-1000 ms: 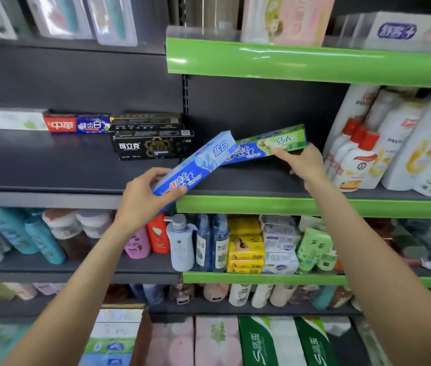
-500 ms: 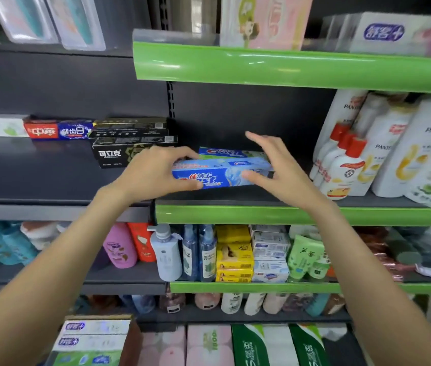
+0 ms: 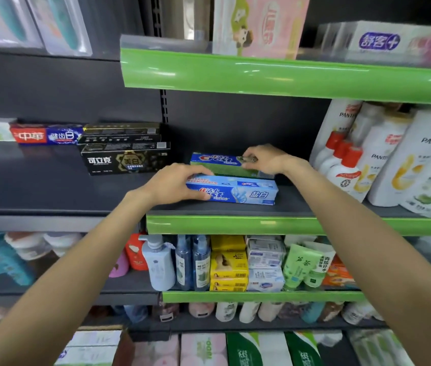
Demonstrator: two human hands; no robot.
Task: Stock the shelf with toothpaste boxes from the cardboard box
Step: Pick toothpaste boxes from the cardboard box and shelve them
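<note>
Two toothpaste boxes lie on the shelf [image 3: 296, 207] with the green front strip. The light blue toothpaste box [image 3: 246, 192] lies lengthwise near the front edge; the green-and-blue toothpaste box [image 3: 217, 163] lies just behind it, at its 12 o'clock, and the two look to be touching. Both are long, slim cardboard cartons with glossy printed faces and square ends; the front one shows white and red lettering on pale blue.

Two hands are at work. The left hand [image 3: 174, 184] holds the left end of the light blue box, fingers curled over its top and thumb at its front face. The right hand [image 3: 267, 159] grips the right end of the rear box, fingers bent down over its top.

At 9 o'clock on the neighbouring dark shelf sits a stack of three black toothpaste boxes [image 3: 124, 149], with one red-and-blue box [image 3: 46, 134] beyond. At 3 o'clock stand several white shampoo bottles [image 3: 383, 159], smooth plastic, three with red caps.
</note>
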